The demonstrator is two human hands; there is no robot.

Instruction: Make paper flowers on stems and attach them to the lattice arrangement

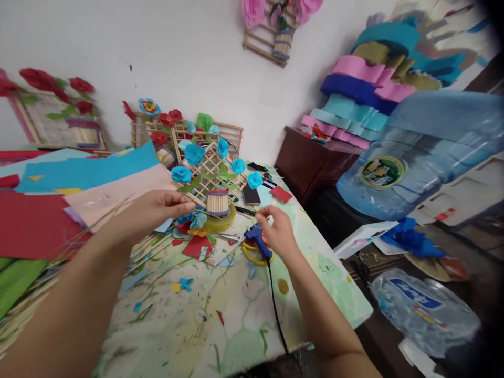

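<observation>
A lattice of thin sticks (210, 168) with blue paper flowers (194, 154) and green leaves stands at the middle of the table, a small stick basket (218, 202) on its front. My left hand (167, 206) is closed in a pinch beside the lattice's lower left; what its fingertips hold, if anything, I cannot make out. To the right, my right hand (277, 229) hovers with thumb and fingers pinched together, their contents too small to name. Just left of it lies a blue glue gun (259, 241) with a black cord. Scissors (233, 237) and a tape roll (222, 223) are close by.
Coloured paper sheets (94, 173) and thin sticks cover the table's left side. Paper scraps (185, 284) dot its top. A phone (251, 195) lies behind the glue gun. Other flower frames (84, 131) lean on the wall. A large water bottle (425, 152) stands right.
</observation>
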